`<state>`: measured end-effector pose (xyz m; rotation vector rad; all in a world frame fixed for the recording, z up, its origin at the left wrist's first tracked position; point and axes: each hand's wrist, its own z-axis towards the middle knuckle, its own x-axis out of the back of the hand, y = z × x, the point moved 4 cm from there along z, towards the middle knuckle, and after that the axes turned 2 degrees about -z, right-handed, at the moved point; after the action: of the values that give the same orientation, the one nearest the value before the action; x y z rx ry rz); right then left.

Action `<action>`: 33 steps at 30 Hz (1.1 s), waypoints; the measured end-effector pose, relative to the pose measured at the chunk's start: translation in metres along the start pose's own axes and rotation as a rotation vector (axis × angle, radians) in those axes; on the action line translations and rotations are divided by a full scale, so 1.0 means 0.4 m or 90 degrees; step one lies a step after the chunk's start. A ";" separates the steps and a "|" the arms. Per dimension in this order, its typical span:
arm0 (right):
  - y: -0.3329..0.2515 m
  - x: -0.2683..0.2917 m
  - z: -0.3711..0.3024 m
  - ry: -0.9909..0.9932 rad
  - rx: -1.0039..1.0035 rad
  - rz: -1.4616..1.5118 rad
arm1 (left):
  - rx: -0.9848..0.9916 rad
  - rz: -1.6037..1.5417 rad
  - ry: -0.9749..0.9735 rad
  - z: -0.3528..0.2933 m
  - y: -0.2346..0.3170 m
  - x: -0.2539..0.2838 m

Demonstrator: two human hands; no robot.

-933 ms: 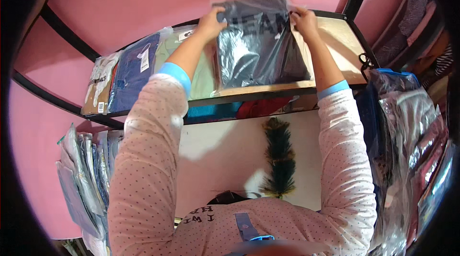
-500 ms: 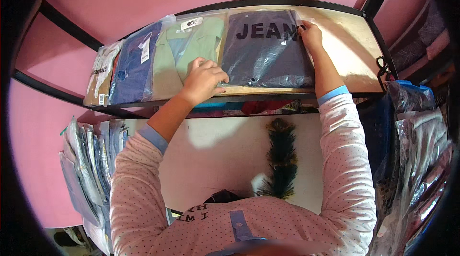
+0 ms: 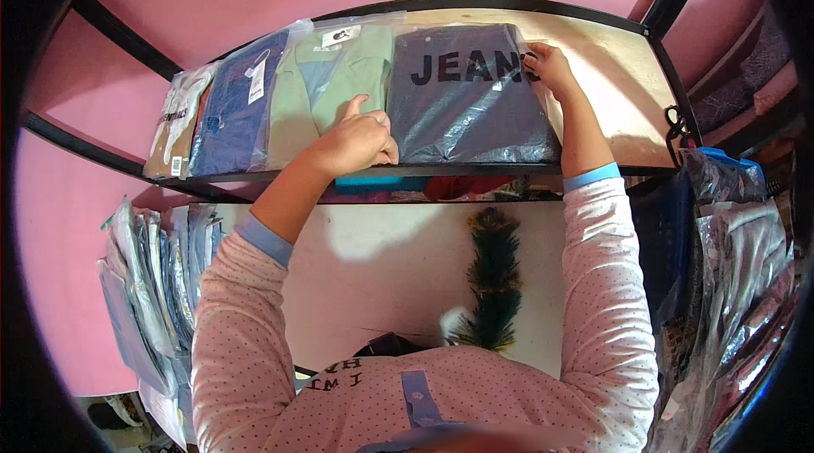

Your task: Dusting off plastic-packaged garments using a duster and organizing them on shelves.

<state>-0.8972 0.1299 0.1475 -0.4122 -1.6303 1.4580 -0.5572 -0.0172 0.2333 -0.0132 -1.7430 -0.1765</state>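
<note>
A folded dark garment [image 3: 471,109] in a clear plastic bag, with large black letters across its top, lies on the wooden shelf. My right hand [image 3: 553,71] pinches the bag's upper right edge between thumb and fingers. At its lower left corner is my left hand [image 3: 356,142], index finger raised and the other fingers curled against the corner; the fingertips are partly hidden. Just left of the dark garment lies a bagged light green garment [image 3: 292,118], partly behind my left hand, with a white tag [image 3: 341,37] near its top.
Farther left lie a bagged blue garment [image 3: 233,122] and a white and brown one [image 3: 180,126]. Black metal bars frame the shelf [image 3: 615,101]. Black scissors [image 3: 674,124] hang at its right end. Below are bagged clothes [image 3: 144,283], a green tinsel garland [image 3: 494,283] and more plastic-wrapped clothes [image 3: 742,241].
The dark garment's bag has slid toward the shelf's front edge and slightly left. Both hands moved with it, and my left index finger now sticks up.
</note>
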 end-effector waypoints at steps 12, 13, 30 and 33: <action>-0.150 -0.049 -0.123 0.060 0.141 -0.577 | 0.098 0.059 0.289 -0.101 0.042 -0.045; -0.124 -0.057 -0.130 -0.076 0.029 -0.587 | 0.095 0.060 0.292 -0.111 0.052 -0.048; -0.056 -0.084 -0.771 0.375 0.155 -0.576 | 0.658 -0.127 -0.004 -0.856 0.119 -0.611; -0.010 -0.208 -0.896 0.244 0.122 -0.551 | 0.661 -0.162 -0.057 -0.932 0.206 -0.707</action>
<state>-0.5719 0.2916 0.0901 0.1272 -1.1168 0.7933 -0.1331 0.0428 0.0282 0.9643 -1.7405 0.5630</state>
